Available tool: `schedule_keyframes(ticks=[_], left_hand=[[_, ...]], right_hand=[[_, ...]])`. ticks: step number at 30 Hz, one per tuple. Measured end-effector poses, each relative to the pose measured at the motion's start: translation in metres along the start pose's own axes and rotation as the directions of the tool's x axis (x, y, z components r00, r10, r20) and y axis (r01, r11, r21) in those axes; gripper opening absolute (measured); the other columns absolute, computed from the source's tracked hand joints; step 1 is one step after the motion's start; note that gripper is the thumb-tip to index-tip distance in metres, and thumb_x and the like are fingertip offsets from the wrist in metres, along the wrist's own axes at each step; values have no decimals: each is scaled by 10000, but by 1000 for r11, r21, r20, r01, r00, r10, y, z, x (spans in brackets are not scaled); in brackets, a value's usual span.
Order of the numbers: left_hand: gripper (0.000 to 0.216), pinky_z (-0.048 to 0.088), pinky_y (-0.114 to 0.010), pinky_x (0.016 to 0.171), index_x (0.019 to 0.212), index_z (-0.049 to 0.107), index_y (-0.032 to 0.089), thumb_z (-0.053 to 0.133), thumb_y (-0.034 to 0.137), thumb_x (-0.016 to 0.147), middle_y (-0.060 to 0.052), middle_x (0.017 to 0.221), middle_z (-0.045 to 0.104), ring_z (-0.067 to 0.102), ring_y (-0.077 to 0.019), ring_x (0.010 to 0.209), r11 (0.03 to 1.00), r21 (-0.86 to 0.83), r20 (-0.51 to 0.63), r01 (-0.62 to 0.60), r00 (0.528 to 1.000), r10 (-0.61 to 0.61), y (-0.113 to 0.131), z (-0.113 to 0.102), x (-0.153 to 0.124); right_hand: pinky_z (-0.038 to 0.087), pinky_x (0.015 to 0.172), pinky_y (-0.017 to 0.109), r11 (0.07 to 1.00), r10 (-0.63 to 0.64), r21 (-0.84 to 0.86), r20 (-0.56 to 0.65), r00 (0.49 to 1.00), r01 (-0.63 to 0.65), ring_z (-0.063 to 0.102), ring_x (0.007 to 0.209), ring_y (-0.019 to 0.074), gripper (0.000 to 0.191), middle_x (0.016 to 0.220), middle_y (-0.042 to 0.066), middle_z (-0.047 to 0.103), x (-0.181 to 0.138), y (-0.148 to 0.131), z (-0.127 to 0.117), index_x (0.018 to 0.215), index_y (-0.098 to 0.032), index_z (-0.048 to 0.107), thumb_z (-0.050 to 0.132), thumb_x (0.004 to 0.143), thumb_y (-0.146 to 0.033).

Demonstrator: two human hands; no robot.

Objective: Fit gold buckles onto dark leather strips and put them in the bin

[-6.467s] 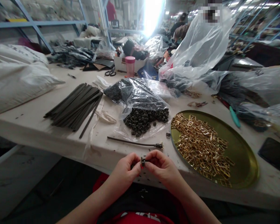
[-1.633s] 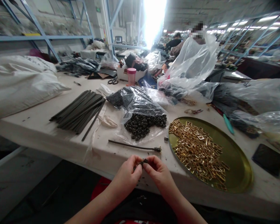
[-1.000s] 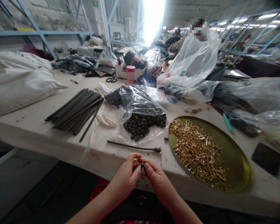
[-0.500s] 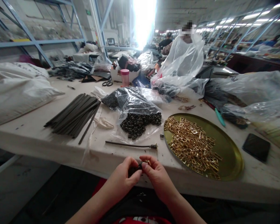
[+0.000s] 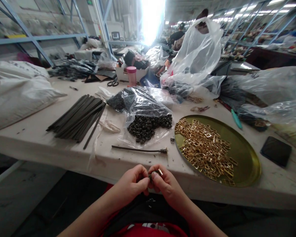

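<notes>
My left hand (image 5: 132, 184) and my right hand (image 5: 165, 186) meet just below the table's front edge, fingers pinched together on a small dark strap end with a gold buckle (image 5: 158, 172). Most of that piece is hidden by my fingers. A finished dark strap (image 5: 138, 150) with a buckle at its right end lies on the table just beyond my hands. A round gold tray (image 5: 246, 158) heaped with gold buckles (image 5: 206, 148) sits to the right. A clear bag spills small black loops (image 5: 148, 126) ahead.
A bundle of dark straps (image 5: 77, 117) lies to the left, beside a big white sack (image 5: 14, 92). A black phone (image 5: 275, 150) rests at the right. Plastic bags (image 5: 197, 56), scissors (image 5: 112, 83) and a pink cup (image 5: 131, 75) crowd the far side. Other people sit in the distance.
My hands stay pinched together on the small piece, turning it slightly; a gold buckle now shows at my right fingertips. The view has shifted a little.
</notes>
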State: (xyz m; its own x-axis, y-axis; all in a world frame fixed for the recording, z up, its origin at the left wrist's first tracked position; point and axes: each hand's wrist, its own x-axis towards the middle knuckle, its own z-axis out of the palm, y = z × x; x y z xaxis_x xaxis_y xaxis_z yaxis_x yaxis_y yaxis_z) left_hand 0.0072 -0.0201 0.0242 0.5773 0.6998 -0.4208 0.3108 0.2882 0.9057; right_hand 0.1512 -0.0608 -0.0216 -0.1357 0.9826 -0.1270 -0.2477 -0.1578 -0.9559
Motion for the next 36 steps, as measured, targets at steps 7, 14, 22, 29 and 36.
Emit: schedule_keyframes(ticks=[7,14,22,29,36], left_hand=[[244,382,-217,583,936,536,129,580,265,739,-18,793,619,557,-104,647,990,-111,74,92,994,-84,-14,-21,9],[281,448,-257,647,976,570,129,543,159,697,-21,822,643,584,-128,669,995,-67,43,72,997,-69,-14,-15,19],[413,451,-303,859,1113,534,188,453,86,720,-59,1183,573,543,-177,1051,995,-98,162,2,987,14,-4,-20,13],[390,467,-289,802,1096,555,182,475,117,720,-60,1139,595,585,-170,948,995,-96,151,10,988,5,-9,-16,16],[238,410,-224,560,736,568,133,434,321,792,-1,661,590,523,-116,572,961,254,143,108,979,-148,-6,-16,5]], right_hand=[[252,424,209,987,-21,-159,-165,986,-6,296,437,77,226,523,-82,319,10,14,-11,812,-191,436,426,814,-416],[351,534,229,922,-98,-385,-148,984,34,434,565,113,174,625,-32,453,14,21,-7,812,-184,461,402,834,-346],[355,553,234,911,-71,-413,-120,990,15,452,587,121,180,647,-25,476,12,26,-8,826,-184,452,387,847,-350],[351,537,231,910,-86,-413,-98,991,39,441,565,116,193,622,-29,462,8,24,-6,775,-184,451,382,844,-350],[353,562,238,870,-139,-490,-151,979,48,449,594,125,204,646,-20,459,-1,20,-7,788,-186,457,356,851,-352]])
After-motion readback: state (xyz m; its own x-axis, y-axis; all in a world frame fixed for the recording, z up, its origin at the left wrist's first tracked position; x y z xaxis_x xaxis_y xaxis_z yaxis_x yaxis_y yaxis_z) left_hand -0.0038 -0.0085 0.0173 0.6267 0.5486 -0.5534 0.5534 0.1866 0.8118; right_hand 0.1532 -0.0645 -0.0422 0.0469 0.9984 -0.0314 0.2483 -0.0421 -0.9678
